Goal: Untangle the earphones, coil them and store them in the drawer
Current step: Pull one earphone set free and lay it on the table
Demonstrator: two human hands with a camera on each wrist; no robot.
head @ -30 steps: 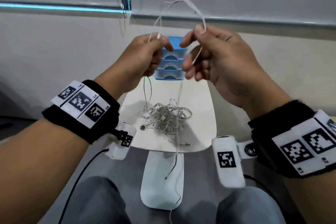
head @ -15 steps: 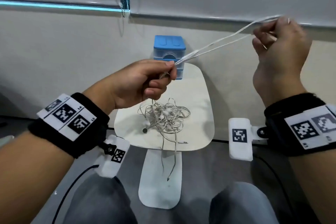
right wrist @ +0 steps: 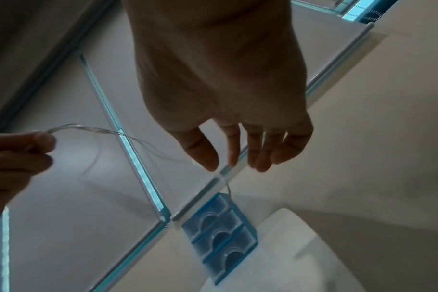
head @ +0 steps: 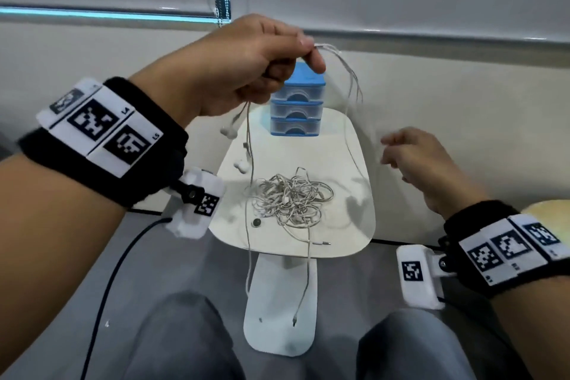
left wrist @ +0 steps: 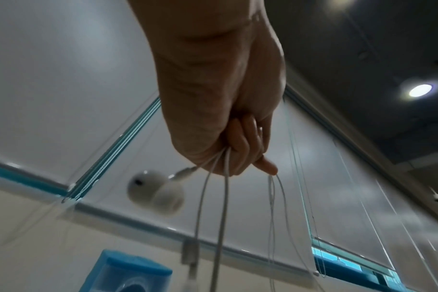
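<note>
The earphones (head: 293,200) are white, with a grey tinge in the tangle. The drawer unit (head: 297,108) has a blue top and clear drawers. The bench (head: 354,225) is cream-white. The wristbands (head: 105,145) are black with black-and-white square-patterned tags.

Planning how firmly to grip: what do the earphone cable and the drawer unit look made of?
Earphone cable: thin white rubbery plastic sheath, probably; it hangs limp from the left hand and kinks in loops. Drawer unit: hard plastic, it seems, with an opaque blue frame and clear glossy drawer fronts that you can see through.
</note>
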